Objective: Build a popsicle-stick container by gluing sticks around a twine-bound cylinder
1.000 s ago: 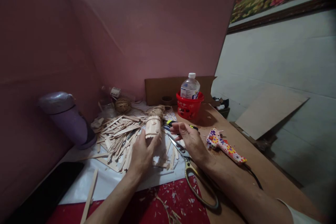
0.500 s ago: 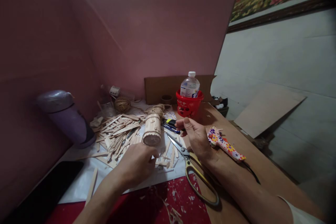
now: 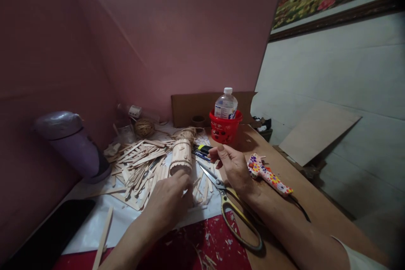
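A small barrel of wooden craft sticks (image 3: pixel 181 154) lies on its side among the sticks, one round end facing me. My left hand (image 3: pixel 172 194) is closed just in front of that end and covers part of it. Whatever its fingers hold, if anything, is hidden. To the right, my right hand (image 3: pixel 233 168) hovers above the scissors' side with thumb and fingertips drawn together; nothing can be made out between them. Large scissors (image 3: pixel 223 194) with yellowish handles lie between my hands, blades slightly apart. A utility knife (image 3: pixel 202 148) rests behind my right fingers.
Loose craft sticks (image 3: pixel 142 168) cover white paper. A flower-patterned glue gun (image 3: pixel 268 176) lies at right. Behind stand a red bucket (image 3: pixel 224 130) with a plastic bottle (image 3: pixel 226 105) and a twine ball (image 3: pixel 144 127). A purple tumbler (image 3: pixel 76 147) and a black phone (image 3: pixel 53 232) are at left.
My left hand has moved up against the barrel's near end, now covering part of it. My right hand's fingers have curled in more. The whole view has shifted slightly.
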### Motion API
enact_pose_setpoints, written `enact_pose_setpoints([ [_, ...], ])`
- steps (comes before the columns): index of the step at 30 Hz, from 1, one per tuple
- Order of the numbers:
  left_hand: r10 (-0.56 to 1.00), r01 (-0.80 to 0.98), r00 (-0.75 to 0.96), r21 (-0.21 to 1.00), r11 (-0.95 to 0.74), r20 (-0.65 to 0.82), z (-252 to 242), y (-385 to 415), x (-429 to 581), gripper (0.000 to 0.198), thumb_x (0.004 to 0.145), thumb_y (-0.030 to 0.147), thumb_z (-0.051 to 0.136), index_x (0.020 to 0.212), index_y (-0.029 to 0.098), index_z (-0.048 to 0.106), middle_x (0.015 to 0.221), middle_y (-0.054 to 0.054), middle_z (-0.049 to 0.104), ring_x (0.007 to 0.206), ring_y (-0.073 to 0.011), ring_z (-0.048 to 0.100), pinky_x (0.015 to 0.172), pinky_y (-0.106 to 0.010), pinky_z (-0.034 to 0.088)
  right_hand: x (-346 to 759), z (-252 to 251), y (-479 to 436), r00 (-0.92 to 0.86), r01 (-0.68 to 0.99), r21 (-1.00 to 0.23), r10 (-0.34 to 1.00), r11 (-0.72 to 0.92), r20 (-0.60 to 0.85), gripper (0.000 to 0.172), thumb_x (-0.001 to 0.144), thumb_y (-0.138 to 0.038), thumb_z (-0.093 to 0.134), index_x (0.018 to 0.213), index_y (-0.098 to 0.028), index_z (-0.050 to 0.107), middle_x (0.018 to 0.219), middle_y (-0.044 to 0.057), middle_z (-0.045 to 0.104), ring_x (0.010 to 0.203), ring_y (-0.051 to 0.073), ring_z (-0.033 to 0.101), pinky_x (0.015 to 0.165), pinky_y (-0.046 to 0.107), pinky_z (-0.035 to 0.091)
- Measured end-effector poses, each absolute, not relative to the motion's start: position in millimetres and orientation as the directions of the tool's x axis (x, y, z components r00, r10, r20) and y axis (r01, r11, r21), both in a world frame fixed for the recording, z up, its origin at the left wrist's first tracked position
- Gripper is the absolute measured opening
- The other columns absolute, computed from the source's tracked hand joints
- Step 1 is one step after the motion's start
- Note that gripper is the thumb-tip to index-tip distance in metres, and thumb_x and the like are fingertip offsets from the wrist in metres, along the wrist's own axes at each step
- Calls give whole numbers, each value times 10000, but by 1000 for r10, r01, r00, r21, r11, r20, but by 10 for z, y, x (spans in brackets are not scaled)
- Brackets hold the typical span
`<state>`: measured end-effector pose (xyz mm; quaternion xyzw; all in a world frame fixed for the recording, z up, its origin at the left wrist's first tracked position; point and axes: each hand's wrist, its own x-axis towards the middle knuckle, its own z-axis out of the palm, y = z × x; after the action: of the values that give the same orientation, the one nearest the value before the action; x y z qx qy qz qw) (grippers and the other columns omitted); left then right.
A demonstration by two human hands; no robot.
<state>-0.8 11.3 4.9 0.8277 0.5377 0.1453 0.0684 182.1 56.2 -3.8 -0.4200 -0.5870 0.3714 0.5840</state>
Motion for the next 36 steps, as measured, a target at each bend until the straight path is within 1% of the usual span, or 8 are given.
enact_pose_setpoints([
  [3,954,541,289,808,-232,80,53,100,7,234,885,333,449,711,194,524,644,-31,628,486,-127,511,477,-254,368,1804,-48,547,-3,41,-930,931,365,365,441,892,-550,489,795,-158,666,716,53,648,657,172,594,545,273,448],
  [4,958,394,287,911,-123,5,40,102,15,256,883,394,459,723,198,503,619,-15,622,422,-100,454,425,-232,335,1796,-49,537,-40,40,-931,932,363,361,426,895,-534,496,786,-158,664,704,44,640,645,163,585,543,266,443],
  [6,947,176,304,983,49,-102,9,112,35,281,841,463,528,755,199,484,600,6,626,348,-60,369,358,-198,267,1776,-47,511,-156,42,-937,928,347,337,397,899,-503,509,766,-161,658,681,27,623,616,145,562,532,251,434],
  [9,945,65,295,990,125,-139,-9,125,68,318,755,464,656,769,182,510,584,17,631,334,-35,352,338,-168,218,1738,-36,469,-312,50,-949,908,310,280,316,875,-448,563,760,-166,648,672,4,602,580,120,526,511,229,430],
  [12,947,43,277,987,156,-162,17,121,93,338,707,451,716,758,160,551,589,6,644,347,-31,381,342,-158,213,1711,-27,454,-342,25,-969,913,245,222,231,792,-380,664,714,-169,612,638,-22,573,524,96,490,470,211,421],
  [19,909,-40,366,973,229,-199,13,84,75,299,777,439,659,730,144,635,600,-18,674,302,-9,318,317,-169,172,1735,-39,532,-311,-67,-988,938,140,154,361,761,-494,648,631,-185,516,485,-72,481,408,71,419,393,193,388],
  [32,942,-12,284,982,189,-178,-8,67,148,350,679,469,734,653,149,596,498,4,623,296,-36,353,319,-180,198,1759,21,497,-362,-151,-985,923,78,128,430,681,-555,727,638,-165,549,543,-57,537,423,65,452,427,204,426],
  [36,929,-147,337,965,216,-156,-13,57,138,320,721,455,709,736,138,667,431,35,539,335,-39,336,367,-184,190,1763,55,461,-431,-198,-978,889,72,153,408,703,-539,726,662,-155,595,566,-35,576,467,78,489,465,209,426],
])
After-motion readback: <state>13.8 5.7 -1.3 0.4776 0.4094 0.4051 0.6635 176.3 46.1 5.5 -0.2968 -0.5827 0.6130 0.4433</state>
